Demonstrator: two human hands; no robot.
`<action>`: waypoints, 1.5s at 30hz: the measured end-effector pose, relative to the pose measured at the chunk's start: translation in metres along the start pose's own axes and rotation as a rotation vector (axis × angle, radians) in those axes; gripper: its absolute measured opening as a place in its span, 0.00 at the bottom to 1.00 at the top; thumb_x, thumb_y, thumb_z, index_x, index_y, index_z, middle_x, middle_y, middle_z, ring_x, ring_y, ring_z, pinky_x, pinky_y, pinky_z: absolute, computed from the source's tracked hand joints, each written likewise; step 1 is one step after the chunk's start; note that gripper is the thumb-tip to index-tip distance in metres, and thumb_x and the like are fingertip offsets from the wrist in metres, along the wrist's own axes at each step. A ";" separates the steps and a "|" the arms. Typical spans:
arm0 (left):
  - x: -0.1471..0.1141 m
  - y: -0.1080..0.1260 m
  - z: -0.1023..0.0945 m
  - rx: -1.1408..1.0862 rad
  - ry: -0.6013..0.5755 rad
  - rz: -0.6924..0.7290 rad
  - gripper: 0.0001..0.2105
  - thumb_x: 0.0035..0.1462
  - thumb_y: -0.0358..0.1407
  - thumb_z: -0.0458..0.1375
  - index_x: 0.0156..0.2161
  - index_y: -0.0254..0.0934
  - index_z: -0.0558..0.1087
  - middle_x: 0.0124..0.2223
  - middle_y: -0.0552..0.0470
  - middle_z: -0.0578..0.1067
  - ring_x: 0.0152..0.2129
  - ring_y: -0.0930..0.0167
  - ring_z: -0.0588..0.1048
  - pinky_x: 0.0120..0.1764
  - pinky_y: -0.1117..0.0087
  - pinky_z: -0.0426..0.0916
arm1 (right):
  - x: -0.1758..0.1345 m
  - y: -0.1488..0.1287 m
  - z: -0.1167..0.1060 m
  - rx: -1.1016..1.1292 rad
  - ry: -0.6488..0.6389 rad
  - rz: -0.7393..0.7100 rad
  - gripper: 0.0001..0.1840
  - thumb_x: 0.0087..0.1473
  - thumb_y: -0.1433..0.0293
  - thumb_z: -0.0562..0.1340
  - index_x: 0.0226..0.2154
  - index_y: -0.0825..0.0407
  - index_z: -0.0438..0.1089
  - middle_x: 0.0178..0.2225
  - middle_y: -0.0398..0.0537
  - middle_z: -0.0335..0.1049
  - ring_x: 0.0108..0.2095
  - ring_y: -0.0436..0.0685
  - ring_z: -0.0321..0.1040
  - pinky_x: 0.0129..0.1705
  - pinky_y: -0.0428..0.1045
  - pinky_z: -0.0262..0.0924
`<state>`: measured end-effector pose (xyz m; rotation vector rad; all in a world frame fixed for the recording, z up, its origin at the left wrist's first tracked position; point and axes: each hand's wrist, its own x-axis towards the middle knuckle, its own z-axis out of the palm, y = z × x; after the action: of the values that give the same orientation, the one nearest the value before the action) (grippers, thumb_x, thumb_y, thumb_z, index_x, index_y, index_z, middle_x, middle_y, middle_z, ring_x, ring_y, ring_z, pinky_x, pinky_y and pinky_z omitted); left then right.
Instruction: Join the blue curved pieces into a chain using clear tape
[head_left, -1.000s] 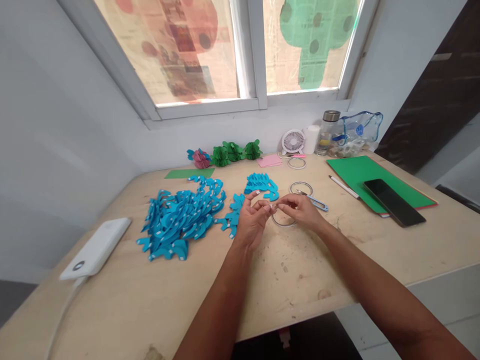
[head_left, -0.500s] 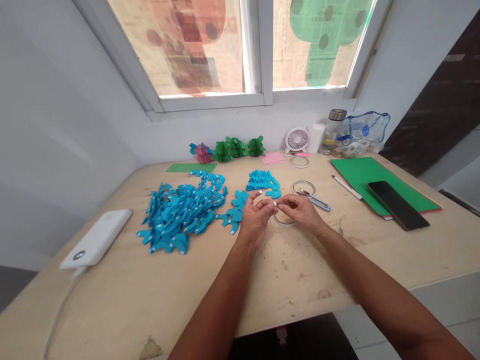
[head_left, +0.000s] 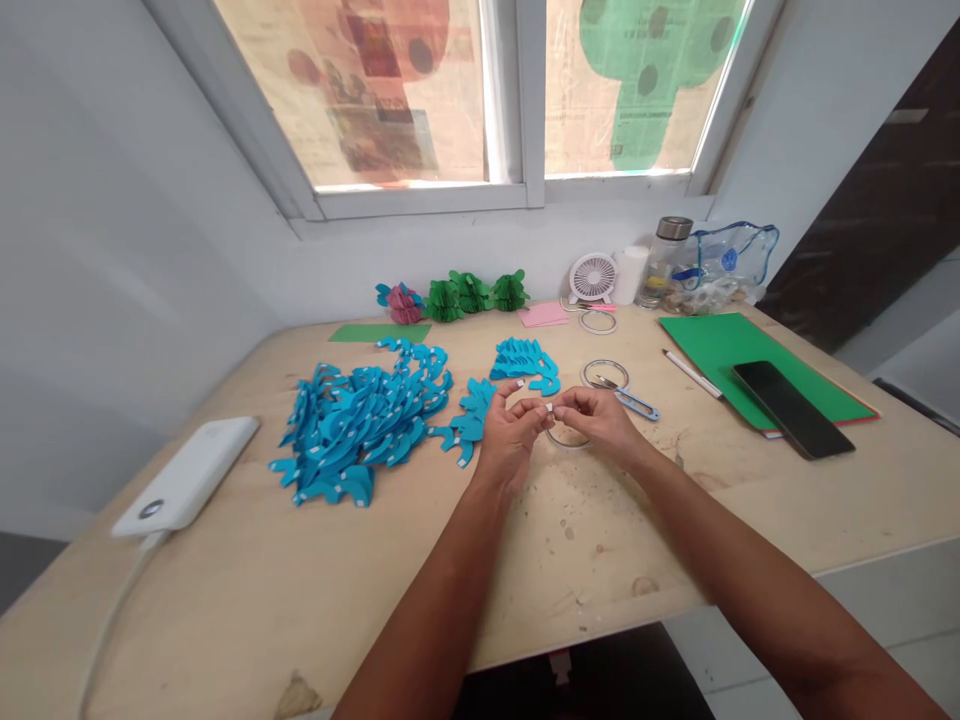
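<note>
My left hand [head_left: 513,432] and my right hand [head_left: 600,413] meet fingertip to fingertip over the table. Between their pinched fingers is a small white piece of tape [head_left: 549,407]. Another white bit sits on a raised fingertip of my left hand. Under my hands lies a roll of tape [head_left: 568,440], partly hidden. Just left of my left hand are loose blue paper cutouts [head_left: 459,437] with white squares on them. Beyond my hands a folded blue paper stack [head_left: 519,358] rests on the table. A blue craft knife [head_left: 636,404] lies against a second tape roll [head_left: 606,362].
A large pile of blue cutouts [head_left: 360,420] covers the left middle. A power bank [head_left: 191,475] with a cable lies far left. On the right are a phone [head_left: 791,410], green sheets [head_left: 727,345] and a white pen [head_left: 691,373]. A small fan [head_left: 593,277] and bottle [head_left: 664,262] stand behind.
Both hands keep nearly the same pinched pose around the white piece of tape. The whole view has shifted very slightly; nothing on the table has moved.
</note>
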<state>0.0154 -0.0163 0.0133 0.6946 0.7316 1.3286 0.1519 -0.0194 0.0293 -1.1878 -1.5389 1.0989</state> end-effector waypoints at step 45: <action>-0.002 0.001 0.003 0.049 0.022 0.004 0.27 0.37 0.28 0.65 0.45 0.37 0.60 0.24 0.58 0.72 0.21 0.75 0.71 0.33 0.69 0.66 | -0.002 0.000 0.001 0.061 -0.007 0.019 0.13 0.43 0.61 0.63 0.26 0.54 0.70 0.23 0.44 0.69 0.25 0.51 0.64 0.25 0.45 0.54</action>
<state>0.0166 -0.0183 0.0158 0.7221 0.7827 1.3276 0.1513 -0.0214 0.0291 -1.1608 -1.4912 1.1556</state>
